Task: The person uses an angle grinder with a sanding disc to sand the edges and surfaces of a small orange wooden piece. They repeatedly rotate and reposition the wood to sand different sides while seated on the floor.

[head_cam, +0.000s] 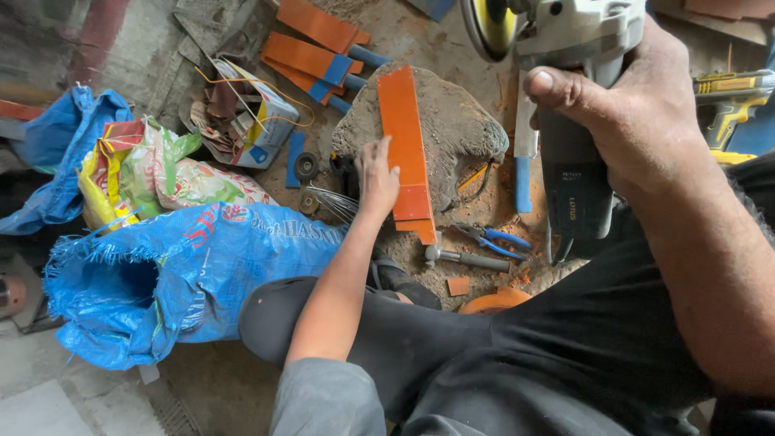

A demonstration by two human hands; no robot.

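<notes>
Sacks (186, 266) in blue and other colours lie on the ground at the left. Left hand (377, 179) presses flat, fingers unclenched, on the orange strip (406, 153), pinning it along the stone (452, 129). Right hand (638, 105) is clenched round the grinder (565, 97), lifted above the stone's right edge, disc clear of the strip

Left hand (376, 179) reaches forward on an outstretched arm, fingers flat; right hand (638, 105) is raised close, fingers clenched.
</notes>
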